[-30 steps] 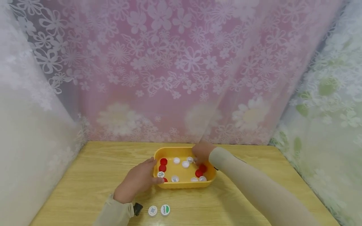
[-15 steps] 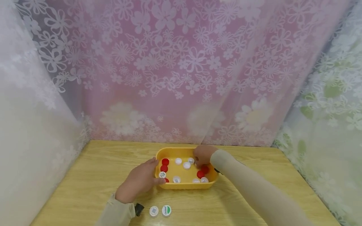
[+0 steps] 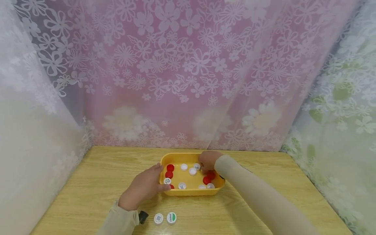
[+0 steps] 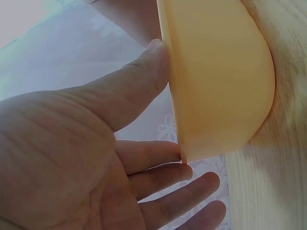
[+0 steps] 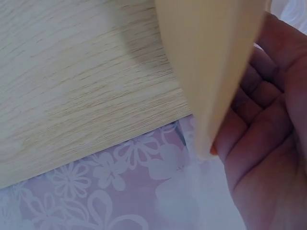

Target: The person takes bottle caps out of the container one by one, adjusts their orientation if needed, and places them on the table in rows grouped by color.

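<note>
a yellow tray (image 3: 192, 192) sits on the wooden table (image 3: 97, 182), near the flowery cloth (image 3: 176, 81) at the back. the left hand (image 3: 143, 187) holds its left end, with the thumb on the near rim and the pointer finger touching the rim too. the other fingers stick out loosely. the right hand (image 3: 209, 160) dips into the tray's far right corner with its fingers bent in. i cannot tell if it has anything in it.

round caps lie in the tray. three red caps (image 3: 170, 167) and a white cap with marks (image 3: 167, 180) are at the left end. two more red caps (image 3: 207, 180) are near the right hand. plain-looking white caps (image 3: 192, 171) lie in the middle and along the near side.

on the table, in front of the tray, a white cap with a grey square (image 3: 158, 219) sits just beside a white and green cap (image 3: 171, 218).
</note>
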`<state>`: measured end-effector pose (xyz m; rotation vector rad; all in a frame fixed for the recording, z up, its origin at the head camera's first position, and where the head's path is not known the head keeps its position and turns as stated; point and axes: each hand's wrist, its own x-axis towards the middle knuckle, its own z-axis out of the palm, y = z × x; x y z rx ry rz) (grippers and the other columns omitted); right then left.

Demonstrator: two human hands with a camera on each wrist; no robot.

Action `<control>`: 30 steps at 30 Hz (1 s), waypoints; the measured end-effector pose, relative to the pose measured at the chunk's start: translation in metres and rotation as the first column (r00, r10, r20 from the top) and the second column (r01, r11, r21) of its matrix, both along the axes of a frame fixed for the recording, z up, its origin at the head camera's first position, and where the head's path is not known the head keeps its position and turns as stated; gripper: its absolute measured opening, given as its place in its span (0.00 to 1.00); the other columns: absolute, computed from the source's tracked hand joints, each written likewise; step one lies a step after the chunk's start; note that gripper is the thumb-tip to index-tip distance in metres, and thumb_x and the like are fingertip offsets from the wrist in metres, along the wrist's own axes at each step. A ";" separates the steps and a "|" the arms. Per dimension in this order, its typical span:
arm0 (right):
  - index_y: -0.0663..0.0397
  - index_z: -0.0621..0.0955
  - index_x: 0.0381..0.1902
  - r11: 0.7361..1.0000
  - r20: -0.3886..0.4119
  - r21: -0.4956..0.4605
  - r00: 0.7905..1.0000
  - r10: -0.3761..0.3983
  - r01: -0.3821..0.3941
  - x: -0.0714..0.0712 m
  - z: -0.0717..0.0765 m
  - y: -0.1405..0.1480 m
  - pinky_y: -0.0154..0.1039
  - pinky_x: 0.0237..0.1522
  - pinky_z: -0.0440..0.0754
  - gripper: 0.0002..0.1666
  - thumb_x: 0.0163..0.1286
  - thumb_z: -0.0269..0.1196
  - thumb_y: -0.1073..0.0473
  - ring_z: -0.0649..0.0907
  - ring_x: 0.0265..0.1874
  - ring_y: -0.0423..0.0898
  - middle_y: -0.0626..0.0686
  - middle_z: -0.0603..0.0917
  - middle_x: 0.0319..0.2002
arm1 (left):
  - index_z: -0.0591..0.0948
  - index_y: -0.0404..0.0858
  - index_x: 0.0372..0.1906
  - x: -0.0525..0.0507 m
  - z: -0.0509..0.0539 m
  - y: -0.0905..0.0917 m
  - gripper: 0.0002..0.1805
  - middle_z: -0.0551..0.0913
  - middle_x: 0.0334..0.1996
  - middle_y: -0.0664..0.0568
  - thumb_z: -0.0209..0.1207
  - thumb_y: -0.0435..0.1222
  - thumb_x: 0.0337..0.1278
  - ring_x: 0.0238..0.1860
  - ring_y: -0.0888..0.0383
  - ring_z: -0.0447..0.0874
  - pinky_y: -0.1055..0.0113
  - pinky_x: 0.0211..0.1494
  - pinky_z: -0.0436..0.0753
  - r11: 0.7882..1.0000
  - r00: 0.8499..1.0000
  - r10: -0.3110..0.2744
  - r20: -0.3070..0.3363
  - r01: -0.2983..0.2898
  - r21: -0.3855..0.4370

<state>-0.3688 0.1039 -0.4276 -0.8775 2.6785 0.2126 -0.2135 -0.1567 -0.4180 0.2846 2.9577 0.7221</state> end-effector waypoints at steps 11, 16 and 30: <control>0.45 0.80 0.34 0.937 0.180 -0.348 0.981 0.077 -0.009 -0.016 0.004 0.039 0.38 0.33 0.77 0.09 0.66 0.69 0.50 0.76 0.27 0.41 0.44 0.79 0.28 | 0.71 0.33 0.74 -0.003 -0.003 0.004 0.47 0.69 0.75 0.39 0.73 0.54 0.55 0.71 0.38 0.72 0.41 0.69 0.73 1.000 1.000 -0.021 -0.003 0.021 -0.015; 0.48 0.81 0.44 0.797 0.146 -0.604 0.984 0.102 0.007 0.010 0.053 0.043 0.44 0.50 0.85 0.09 0.70 0.69 0.55 0.85 0.41 0.44 0.47 0.85 0.41 | 0.72 0.33 0.74 -0.003 -0.003 0.000 0.47 0.69 0.75 0.39 0.74 0.54 0.54 0.71 0.38 0.71 0.41 0.69 0.73 1.000 1.000 -0.005 0.002 0.005 -0.016; 0.57 0.80 0.64 0.091 -0.431 -0.859 0.808 0.403 -0.504 0.138 0.037 0.020 0.40 0.44 0.87 0.29 0.65 0.69 0.72 0.86 0.42 0.46 0.57 0.87 0.49 | 0.71 0.33 0.74 -0.004 0.000 0.002 0.48 0.68 0.75 0.38 0.74 0.54 0.54 0.71 0.37 0.72 0.40 0.68 0.74 1.000 1.000 -0.006 0.024 0.007 -0.024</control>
